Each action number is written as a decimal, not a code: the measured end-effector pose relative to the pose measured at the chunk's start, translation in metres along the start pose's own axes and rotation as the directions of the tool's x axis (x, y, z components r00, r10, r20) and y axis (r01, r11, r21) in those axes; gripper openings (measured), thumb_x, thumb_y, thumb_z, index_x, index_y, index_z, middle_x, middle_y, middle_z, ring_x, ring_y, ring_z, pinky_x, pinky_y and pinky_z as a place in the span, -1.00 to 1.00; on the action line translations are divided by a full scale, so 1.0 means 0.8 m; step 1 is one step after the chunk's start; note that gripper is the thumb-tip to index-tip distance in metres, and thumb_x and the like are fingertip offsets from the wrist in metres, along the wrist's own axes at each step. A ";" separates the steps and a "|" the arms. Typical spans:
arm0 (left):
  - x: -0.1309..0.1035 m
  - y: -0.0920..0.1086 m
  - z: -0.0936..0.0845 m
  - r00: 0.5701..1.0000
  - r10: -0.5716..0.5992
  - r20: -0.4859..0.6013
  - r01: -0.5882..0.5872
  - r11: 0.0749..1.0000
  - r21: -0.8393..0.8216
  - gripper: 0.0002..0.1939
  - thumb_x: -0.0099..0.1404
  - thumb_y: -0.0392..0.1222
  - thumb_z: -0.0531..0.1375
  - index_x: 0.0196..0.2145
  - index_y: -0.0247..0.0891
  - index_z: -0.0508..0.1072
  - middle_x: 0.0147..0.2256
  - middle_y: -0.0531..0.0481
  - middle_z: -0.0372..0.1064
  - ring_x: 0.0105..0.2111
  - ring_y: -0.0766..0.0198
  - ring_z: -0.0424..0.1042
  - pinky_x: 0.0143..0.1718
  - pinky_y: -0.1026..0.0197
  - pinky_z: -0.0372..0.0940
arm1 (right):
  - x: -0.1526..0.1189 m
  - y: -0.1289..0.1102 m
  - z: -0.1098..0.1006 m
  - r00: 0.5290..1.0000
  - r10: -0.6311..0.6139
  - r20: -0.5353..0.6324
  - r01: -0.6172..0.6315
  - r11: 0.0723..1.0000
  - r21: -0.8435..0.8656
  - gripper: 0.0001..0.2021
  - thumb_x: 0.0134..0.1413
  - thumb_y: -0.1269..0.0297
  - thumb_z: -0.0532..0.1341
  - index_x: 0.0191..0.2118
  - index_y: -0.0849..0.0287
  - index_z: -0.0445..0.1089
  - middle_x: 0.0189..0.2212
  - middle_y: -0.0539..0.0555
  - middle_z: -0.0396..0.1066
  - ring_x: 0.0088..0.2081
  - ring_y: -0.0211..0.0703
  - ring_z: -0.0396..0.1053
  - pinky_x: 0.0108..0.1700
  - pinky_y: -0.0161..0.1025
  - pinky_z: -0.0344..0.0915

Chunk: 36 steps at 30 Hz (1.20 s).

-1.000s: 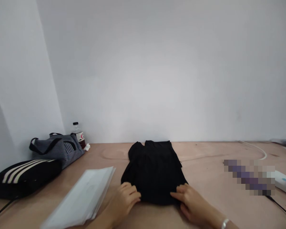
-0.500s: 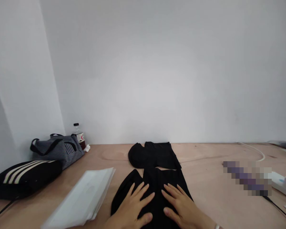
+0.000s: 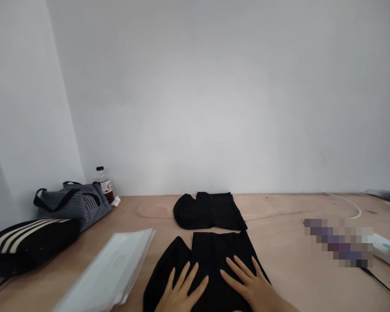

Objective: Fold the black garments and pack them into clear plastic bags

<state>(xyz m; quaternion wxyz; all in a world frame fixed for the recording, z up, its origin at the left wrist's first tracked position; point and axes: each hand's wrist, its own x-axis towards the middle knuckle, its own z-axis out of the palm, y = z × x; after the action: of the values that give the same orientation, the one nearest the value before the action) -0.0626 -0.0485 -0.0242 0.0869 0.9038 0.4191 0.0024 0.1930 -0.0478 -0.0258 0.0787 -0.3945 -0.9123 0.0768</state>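
A black cloth garment (image 3: 211, 247) lies spread on the table, its near end cut off by the bottom of the view. My left hand (image 3: 180, 290) rests flat on its left part with the fingers spread. On the right part lies my right hand (image 3: 248, 281), palm down, fingers also apart. Just beyond is a second black cloth piece (image 3: 208, 211), laid flat near the wall with a rounded left end and a notch in its top edge. Neither hand touches that one.
Left of the cloth lies a stack of clear plastic bags (image 3: 113, 264). Farther left are a black bag with pale stripes (image 3: 35, 242), a striped handbag (image 3: 74, 203) and a bottle (image 3: 104, 184). A white power strip (image 3: 388, 251) and a blurred-out object (image 3: 336, 242) lie right.
Both hands have slid toward me over the near garment, uncovering more of its far part. They stay flat with fingers spread. The view has shifted slightly.
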 end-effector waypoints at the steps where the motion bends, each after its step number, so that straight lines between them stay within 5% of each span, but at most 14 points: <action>1: -0.001 0.000 0.000 1.000 -0.005 0.015 0.005 1.000 -0.008 -0.37 0.18 0.30 -0.15 0.16 0.08 -0.13 0.17 -0.15 -0.17 0.14 -0.19 -0.19 -0.02 -0.38 -0.15 | 0.000 0.000 0.001 1.000 0.003 0.003 -0.003 1.000 -0.003 -0.37 0.02 -0.16 -0.05 0.18 -0.13 -0.24 0.15 0.19 -0.14 0.10 0.35 -0.13 -0.12 0.46 -0.10; 7: -0.004 -0.002 -0.023 1.000 -0.011 0.027 0.013 0.996 -0.087 -0.36 0.17 0.29 -0.10 0.16 0.08 -0.12 0.19 -0.11 -0.20 0.16 -0.11 -0.25 0.02 -0.32 -0.17 | -0.006 -0.005 -0.001 0.997 0.062 0.049 -0.065 0.996 0.063 -0.38 0.01 -0.16 -0.03 0.18 -0.15 -0.20 0.16 0.16 -0.17 0.12 0.31 -0.16 -0.06 0.43 -0.15; 13: 0.019 0.002 -0.053 0.998 -0.058 0.032 0.061 0.994 -0.086 -0.40 0.24 0.23 -0.16 0.17 -0.03 -0.10 0.20 -0.11 -0.25 0.18 0.01 -0.32 0.09 -0.21 -0.31 | 0.021 0.004 -0.017 0.982 0.191 -0.006 -0.190 0.979 0.072 -0.42 0.10 -0.11 -0.14 0.20 -0.03 -0.19 0.20 0.09 -0.21 0.19 0.00 -0.30 0.12 0.16 -0.31; 20: 0.028 -0.001 -0.023 0.985 -0.173 0.005 0.173 0.983 -0.063 -0.35 0.20 0.31 -0.21 0.17 0.03 -0.17 0.21 -0.06 -0.39 0.17 -0.09 -0.39 0.05 -0.31 -0.34 | 0.046 0.039 -0.004 0.925 0.378 0.051 -0.379 0.925 0.023 -0.34 0.02 -0.23 -0.22 0.19 -0.02 -0.18 0.21 0.08 -0.27 0.20 0.06 -0.37 0.10 0.21 -0.39; 29: 0.029 -0.003 -0.023 0.981 -0.193 -0.034 0.190 0.980 -0.061 -0.36 0.19 0.28 -0.14 0.16 0.00 -0.09 0.21 -0.07 -0.38 0.17 -0.06 -0.40 0.06 -0.29 -0.34 | 0.046 0.046 -0.002 0.943 0.333 0.021 -0.333 0.943 0.005 -0.34 0.03 -0.22 -0.22 0.20 0.01 -0.17 0.21 0.09 -0.28 0.20 0.03 -0.37 0.10 0.19 -0.43; 33: 0.049 -0.002 -0.038 0.994 -0.070 -0.085 0.068 0.997 -0.018 -0.41 0.27 0.18 -0.19 0.16 -0.15 -0.03 0.21 -0.10 -0.31 0.18 0.06 -0.36 0.11 -0.18 -0.33 | 0.039 0.026 -0.003 0.969 0.245 -0.021 -0.244 0.970 0.011 -0.37 0.05 -0.18 -0.16 0.20 0.01 -0.17 0.21 0.09 -0.27 0.20 0.03 -0.39 0.11 0.17 -0.47; 36: 0.072 -0.004 -0.042 0.994 -0.085 -0.071 0.085 0.996 0.008 -0.37 0.28 0.16 -0.20 0.17 -0.30 -0.04 0.20 -0.17 -0.26 0.18 0.08 -0.33 0.13 -0.10 -0.31 | 0.031 0.015 0.001 0.972 0.235 -0.010 -0.234 0.972 0.034 -0.35 0.04 -0.16 -0.12 0.20 0.04 -0.19 0.21 0.13 -0.29 0.19 0.09 -0.41 0.10 0.20 -0.46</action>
<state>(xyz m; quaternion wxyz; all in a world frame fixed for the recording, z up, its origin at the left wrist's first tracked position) -0.0300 0.0022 0.0044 0.0670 0.8849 0.4600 0.0284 0.1843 -0.0213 -0.0272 0.0817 -0.4987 -0.8573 0.0977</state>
